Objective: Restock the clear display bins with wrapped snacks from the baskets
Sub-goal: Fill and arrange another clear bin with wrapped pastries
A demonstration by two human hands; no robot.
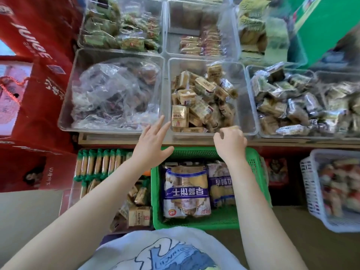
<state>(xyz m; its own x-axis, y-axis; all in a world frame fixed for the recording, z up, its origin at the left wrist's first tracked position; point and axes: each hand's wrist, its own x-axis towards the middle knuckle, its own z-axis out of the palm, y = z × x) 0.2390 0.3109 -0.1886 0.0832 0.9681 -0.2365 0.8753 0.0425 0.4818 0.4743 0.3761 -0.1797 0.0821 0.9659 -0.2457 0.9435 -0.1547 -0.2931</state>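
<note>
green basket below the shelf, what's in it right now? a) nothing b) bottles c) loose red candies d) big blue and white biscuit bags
d: the green basket holds large blue and white biscuit bags lying side by side, just under the right hand.

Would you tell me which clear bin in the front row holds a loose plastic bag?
The left bin, beside the red cartons: a crumpled clear bag fills it. The middle and right bins hold loose wrapped snacks instead.
</note>
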